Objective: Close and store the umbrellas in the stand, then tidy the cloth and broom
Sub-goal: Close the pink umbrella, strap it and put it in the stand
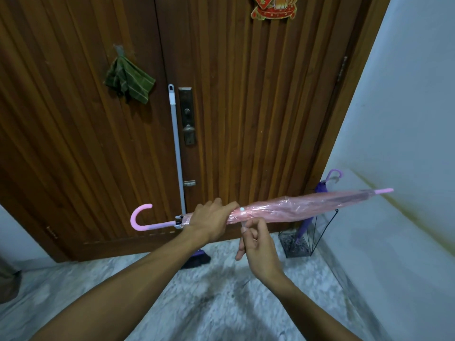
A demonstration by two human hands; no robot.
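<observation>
- Marble-patterned floor (172, 286), grey and mottled, lies under both forearms.
- Right hand (256, 249) pinches the thin closure strap (243, 223) below the canopy.
- Left hand (209, 219) wraps the pink umbrella (295, 207), furled glossy plastic, held level, hooked handle pointing left.
- Wire stand (307, 238) holds a purple umbrella (320, 190).
- Grey-handled broom (176, 143) and green striped cloth (128, 81) are at the ribbed wooden door (246, 107).
</observation>
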